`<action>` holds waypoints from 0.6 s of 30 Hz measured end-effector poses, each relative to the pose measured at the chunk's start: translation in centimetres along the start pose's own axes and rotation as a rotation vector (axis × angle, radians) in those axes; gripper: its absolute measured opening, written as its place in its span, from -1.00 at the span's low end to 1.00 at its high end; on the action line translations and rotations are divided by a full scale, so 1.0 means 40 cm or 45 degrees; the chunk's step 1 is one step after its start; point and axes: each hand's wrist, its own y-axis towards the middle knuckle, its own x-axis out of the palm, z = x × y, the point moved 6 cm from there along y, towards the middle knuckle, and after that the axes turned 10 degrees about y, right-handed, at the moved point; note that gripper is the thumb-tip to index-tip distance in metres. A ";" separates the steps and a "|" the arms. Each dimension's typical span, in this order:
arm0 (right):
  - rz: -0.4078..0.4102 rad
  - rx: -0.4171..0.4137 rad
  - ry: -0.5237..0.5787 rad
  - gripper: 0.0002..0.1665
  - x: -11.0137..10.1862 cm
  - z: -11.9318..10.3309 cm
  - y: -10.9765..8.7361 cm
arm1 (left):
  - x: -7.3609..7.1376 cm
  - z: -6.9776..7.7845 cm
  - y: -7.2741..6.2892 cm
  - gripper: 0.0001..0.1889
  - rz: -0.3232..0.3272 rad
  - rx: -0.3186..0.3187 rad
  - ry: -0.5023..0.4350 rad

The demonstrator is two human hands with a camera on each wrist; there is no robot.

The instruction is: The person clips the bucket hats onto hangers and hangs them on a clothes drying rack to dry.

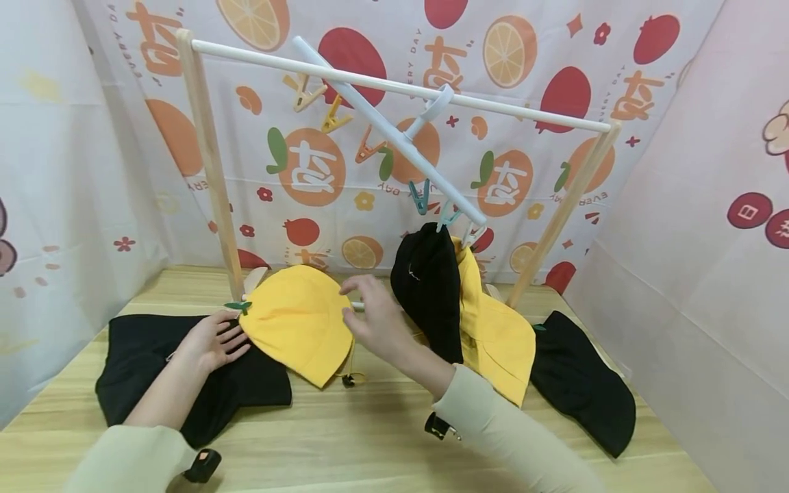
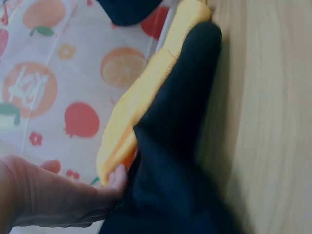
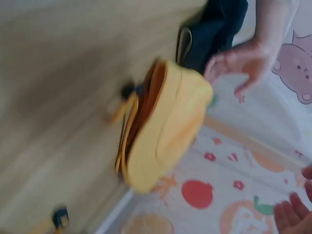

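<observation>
A yellow hat (image 1: 296, 322) with a small green leaf tab and a chin cord lies at the left of the table, overlapping a black hat (image 1: 138, 349). My left hand (image 1: 212, 342) has its palm turned up, with fingertips right at the yellow hat's left edge. The left wrist view shows its fingers (image 2: 117, 180) where the yellow and black hats meet, thumb apart. My right hand (image 1: 379, 318) is raised by the yellow hat's right side, fingers loosely bent with nothing between them. In the right wrist view only its fingertips (image 3: 292, 209) show at the lower right.
A pale blue hanger (image 1: 394, 130) hooks over a white rod (image 1: 524, 109) on a wooden frame. Coloured clips (image 1: 419, 196) hang from it. A second black hat (image 1: 428, 287) and a yellow hat (image 1: 499, 342) hang at its right end. Another black hat (image 1: 582, 383) lies at right.
</observation>
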 end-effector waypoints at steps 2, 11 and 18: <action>-0.101 0.128 0.026 -0.71 0.039 0.019 -0.006 | 0.035 -0.006 -0.002 -0.48 -0.038 -0.013 -0.057; -0.357 0.420 -0.400 -0.32 0.174 0.100 -0.038 | 0.209 -0.018 -0.025 -0.81 -0.198 0.049 -0.170; -0.305 0.376 -0.692 -0.29 0.181 0.119 -0.056 | 0.286 -0.026 -0.041 -0.66 -0.237 0.095 -0.161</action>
